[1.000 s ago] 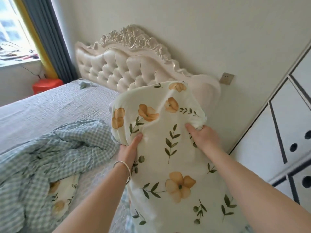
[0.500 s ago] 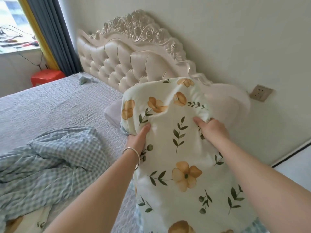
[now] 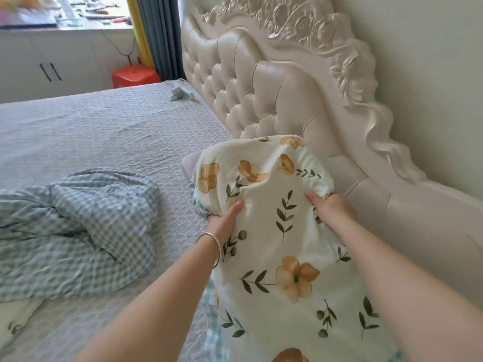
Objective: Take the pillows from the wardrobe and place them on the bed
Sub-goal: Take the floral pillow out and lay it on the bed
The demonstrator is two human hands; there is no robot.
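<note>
A cream pillow printed with orange flowers and green leaves is held out over the head end of the bed, close to the tufted headboard. My left hand, with a silver bangle on the wrist, grips the pillow's left side. My right hand grips its right side near the top corner. A second, plain pale pillow peeks out from behind the flowered one on the mattress. The wardrobe is out of view.
A crumpled blue checked blanket lies on the grey bedspread to the left. A small light cloth sits near the headboard's far end. Beyond the bed stand a red stool, dark curtains and a low white cabinet.
The view has swung left and closer to the headboard; the wardrobe and wall socket have left the frame. The flowered pillow has been carried lower toward the mattress, both hands still on it.
</note>
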